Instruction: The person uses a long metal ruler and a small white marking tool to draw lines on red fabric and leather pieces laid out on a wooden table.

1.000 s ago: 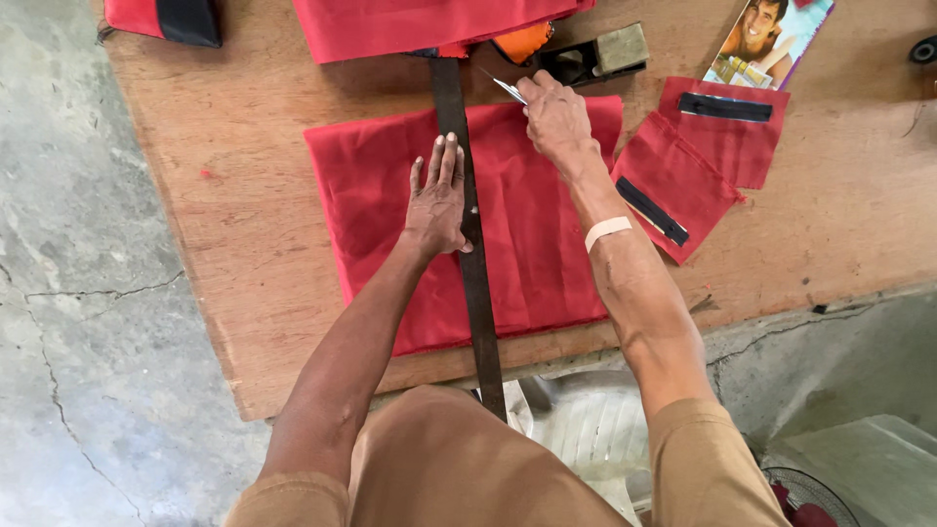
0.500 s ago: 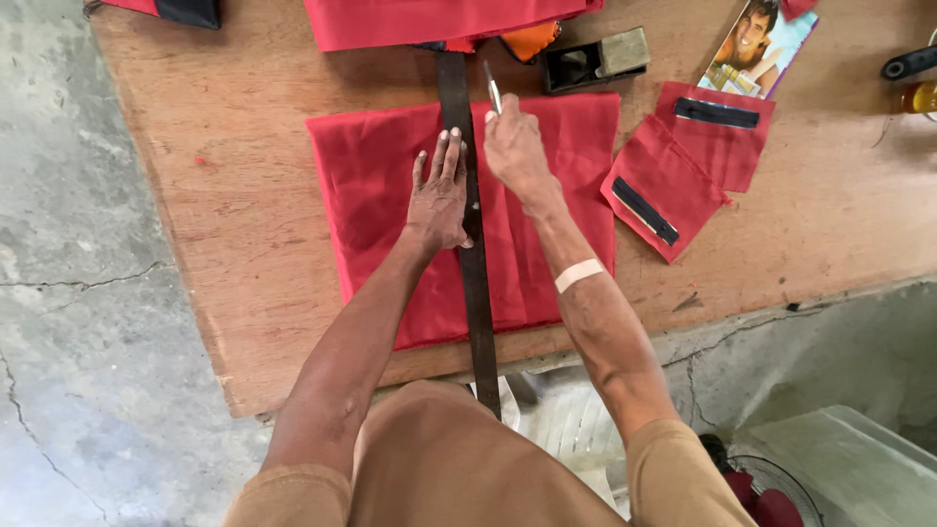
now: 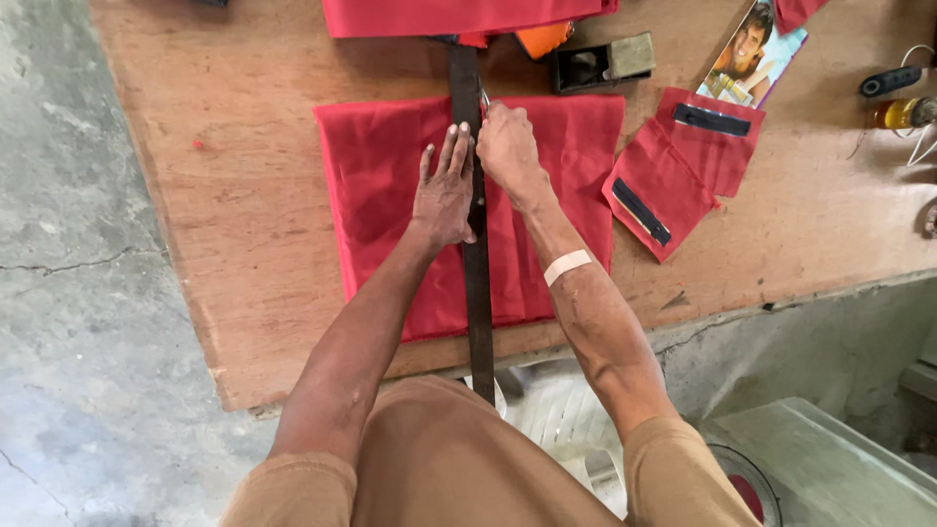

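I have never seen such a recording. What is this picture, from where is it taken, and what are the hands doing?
A camera worn on a person's head looks down at their own bare arms. On a wooden board lies a red cloth. A long dark ruler runs across it. The left hand presses flat on the ruler. The right hand holds a small marking tool, mostly hidden, beside the ruler's edge. To the right lie two smaller red pieces with dark strips.

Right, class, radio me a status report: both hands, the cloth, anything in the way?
Left hand flat on dark straightedge. Right hand gripping small marker, unclear. Red cloth flat. Nothing blocking.
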